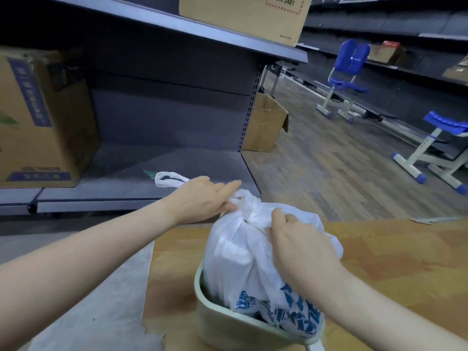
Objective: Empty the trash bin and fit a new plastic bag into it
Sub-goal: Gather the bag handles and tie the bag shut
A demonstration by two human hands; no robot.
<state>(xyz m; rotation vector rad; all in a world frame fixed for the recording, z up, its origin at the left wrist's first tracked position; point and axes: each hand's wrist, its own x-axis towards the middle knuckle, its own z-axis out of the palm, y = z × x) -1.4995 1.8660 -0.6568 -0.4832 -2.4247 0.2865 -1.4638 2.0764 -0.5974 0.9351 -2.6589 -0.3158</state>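
A full white plastic bag (235, 259) with blue print stands in a pale green trash bin (222, 323) on a wooden table. The bag's neck is gathered into a knot at the top. My left hand (202, 198) pinches one bag handle at the knot, and the handle's loop (167, 179) sticks out to the left behind the hand. My right hand (301, 247) grips the bag just right of the knot, pressing on its upper side. The bin's lower part is cut off by the frame's bottom edge.
The wooden table (379, 262) spreads right of the bin. Dark metal shelving (164, 158) stands ahead with a cardboard box (43, 117) at left and another box (243, 13) above. An open cardboard box (266, 122) sits on the floor. Blue chairs (347, 79) stand at right.
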